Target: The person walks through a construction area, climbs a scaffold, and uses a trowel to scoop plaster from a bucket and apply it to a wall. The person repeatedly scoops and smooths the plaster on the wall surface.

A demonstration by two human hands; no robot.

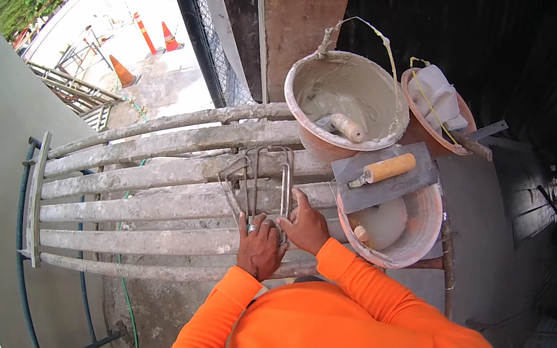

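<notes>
Left hand (260, 248) and right hand (307, 228) had pinched the bent grey metal-rod frame (252, 184) at twelve o'clock above weathered round poles (138, 205), gripped already, release seemingly still left, the yellow-handled grey steel trowel (386, 170) untouched at two!

Both arms (204, 324) reach forward, bringing the left hand (260, 248) and right hand (307, 228) close together, fingers bent.

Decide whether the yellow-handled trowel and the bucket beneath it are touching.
Touching. The head view shows it: the trowel lies with its flat grey blade across the rim of the bucket.
</notes>
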